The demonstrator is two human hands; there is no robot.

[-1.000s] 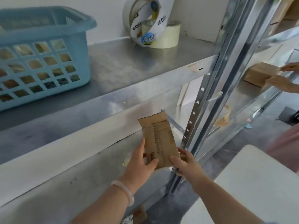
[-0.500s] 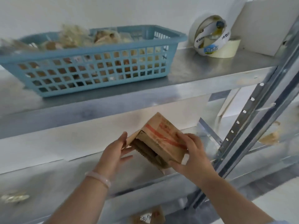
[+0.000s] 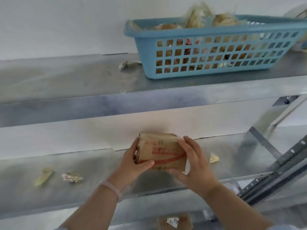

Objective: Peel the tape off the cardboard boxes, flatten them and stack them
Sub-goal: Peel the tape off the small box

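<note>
Head view: cardboard box [image 3: 163, 151] held directly between my hands, above the metal shelf [image 3: 99, 171], its long axis running left to right, palm to palm. Left hand [image 3: 132, 161] clasps the left end, thumb across the front; right hand [image 3: 194, 165] clasps the right end (both equally near). Brown card, creased, red-printed, not yet flat.

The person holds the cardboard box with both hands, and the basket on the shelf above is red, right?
No, the basket is blue, not red; the head view shows it. The left hand and right hand do hold the cardboard box.
</note>
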